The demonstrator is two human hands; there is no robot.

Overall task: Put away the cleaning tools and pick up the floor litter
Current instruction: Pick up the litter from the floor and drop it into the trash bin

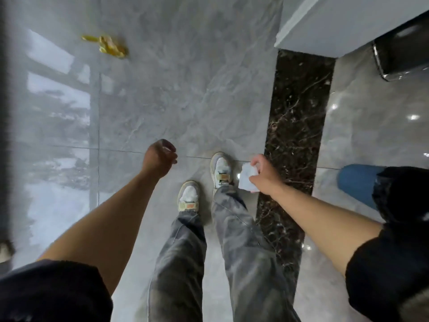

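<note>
A yellow banana peel [109,46] lies on the glossy grey tile floor [181,89] at the upper left, well ahead of my feet. My right hand [264,174] is shut on a crumpled white piece of paper [248,177], held above the floor beside my right shoe. My left hand [160,159] hangs in front of me with its fingers curled loosely and nothing visible in it. Both hands are far from the peel.
A dark marble strip [294,140] runs across the floor on my right. A white wall corner [308,26] stands at the upper right, with a black shiny bin [404,54] behind it. Another person's blue-trousered leg [357,182] is at the right edge.
</note>
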